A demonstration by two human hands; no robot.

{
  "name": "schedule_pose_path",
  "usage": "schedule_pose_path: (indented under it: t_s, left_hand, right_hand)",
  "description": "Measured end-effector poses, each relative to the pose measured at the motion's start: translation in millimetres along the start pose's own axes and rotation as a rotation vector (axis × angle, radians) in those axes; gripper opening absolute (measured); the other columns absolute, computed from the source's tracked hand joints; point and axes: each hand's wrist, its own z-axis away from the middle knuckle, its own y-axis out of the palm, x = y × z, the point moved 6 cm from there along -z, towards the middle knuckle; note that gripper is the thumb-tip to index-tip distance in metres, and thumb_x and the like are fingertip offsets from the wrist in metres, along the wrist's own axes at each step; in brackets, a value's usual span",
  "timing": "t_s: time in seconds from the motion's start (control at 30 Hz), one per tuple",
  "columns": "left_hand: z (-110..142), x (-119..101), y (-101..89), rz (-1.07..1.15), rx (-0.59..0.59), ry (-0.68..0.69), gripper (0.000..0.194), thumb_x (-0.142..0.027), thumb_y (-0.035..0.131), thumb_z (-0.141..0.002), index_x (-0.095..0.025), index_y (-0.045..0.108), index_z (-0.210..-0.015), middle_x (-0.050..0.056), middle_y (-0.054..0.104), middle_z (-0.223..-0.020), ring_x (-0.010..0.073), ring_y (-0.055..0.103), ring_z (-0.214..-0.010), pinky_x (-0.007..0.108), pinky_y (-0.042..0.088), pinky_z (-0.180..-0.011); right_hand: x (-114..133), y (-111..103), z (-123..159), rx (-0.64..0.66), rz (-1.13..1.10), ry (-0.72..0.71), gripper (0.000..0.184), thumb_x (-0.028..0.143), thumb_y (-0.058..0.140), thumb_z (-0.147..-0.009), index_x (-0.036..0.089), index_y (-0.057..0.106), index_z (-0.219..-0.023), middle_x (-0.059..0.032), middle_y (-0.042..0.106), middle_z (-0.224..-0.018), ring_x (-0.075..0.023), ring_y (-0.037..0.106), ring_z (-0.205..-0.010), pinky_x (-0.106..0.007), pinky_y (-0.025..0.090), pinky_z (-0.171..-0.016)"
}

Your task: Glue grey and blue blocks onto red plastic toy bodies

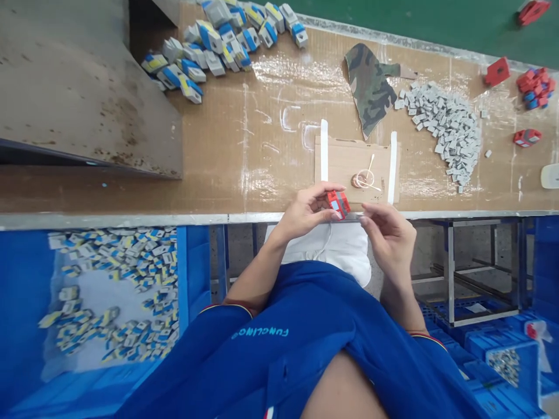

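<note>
A stained grey box (87,87) stands on the table (279,169), white-blue-yellow blocks (210,36) heaped by its opening. 1 camouflage cloth (370,84) lies farther right. Below left, a blue crate (21,302) holds similar blocks; below right is a metal frame (451,273).

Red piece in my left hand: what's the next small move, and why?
Probably bring your right hand to the red piece: your left hand holds it, while the right fingertips hover close beside it, not touching. Whether they pinch anything is unclear.
</note>
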Motion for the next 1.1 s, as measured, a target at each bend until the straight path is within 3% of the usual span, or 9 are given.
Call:
schedule_pose_path:
  t_s: [0.13,0.43,0.63,0.83,1.1]
  left_hand:
    - [1,0,1.8,0.001,0.024,-0.003,0.056,-0.054,0.09,-0.076,-0.019,0.074,-0.117,0.007,0.077,-0.101,0.018,0.076,-0.09,0.029,0.063,-0.084]
    - [1,-2,2.4,-0.004,0.028,-0.014,0.052,-0.051,0.09,-0.077,-0.02,0.074,-0.115,0.005,0.075,-0.098,0.0162,0.071,-0.083,0.027,0.06,-0.078]
    - [1,-4,3.3,0.005,0.029,0.002,0.05,-0.053,0.089,-0.078,-0.018,0.075,-0.111,0.004,0.074,-0.094,0.0157,0.069,-0.08,0.026,0.057,-0.076]
    - [1,-2,-2.3,-0.083,-0.031,0.015,0.053,-0.061,0.084,-0.08,-0.019,0.076,-0.112,0.003,0.071,-0.09,0.0156,0.064,-0.08,0.026,0.053,-0.074]
    - [1,-3,-4.6,-0.202,-0.062,0.115,0.051,-0.059,0.081,-0.085,-0.018,0.075,-0.114,0.004,0.075,-0.096,0.0157,0.066,-0.085,0.026,0.051,-0.076]
  right_hand:
    - [-5,19,-5,-0.026,-0.027,0.027,0.011,0.035,0.078,-0.093,0.029,0.076,-0.101,-0.0025,0.079,-0.094,-0.0205,0.077,-0.085,-0.036,0.067,-0.076]
    - [0,21,-17,0.023,0.11,-0.016,0.011,0.04,0.074,-0.095,0.028,0.074,-0.095,-0.0025,0.08,-0.092,-0.0224,0.077,-0.084,-0.039,0.067,-0.075]
    - [3,26,-19,0.043,0.123,-0.027,0.007,0.033,0.073,-0.096,0.028,0.072,-0.091,-0.0009,0.075,-0.087,-0.0207,0.072,-0.082,-0.037,0.061,-0.071]
    - [17,34,-20,0.022,0.235,-0.049,0.017,0.026,0.067,-0.098,0.028,0.065,-0.082,0.0014,0.063,-0.076,-0.0176,0.061,-0.07,-0.034,0.053,-0.062]
    - [19,37,-24,0.067,0.29,-0.028,0.017,0.02,0.066,-0.096,0.026,0.065,-0.081,0.0011,0.065,-0.077,-0.0166,0.06,-0.069,-0.032,0.05,-0.063]
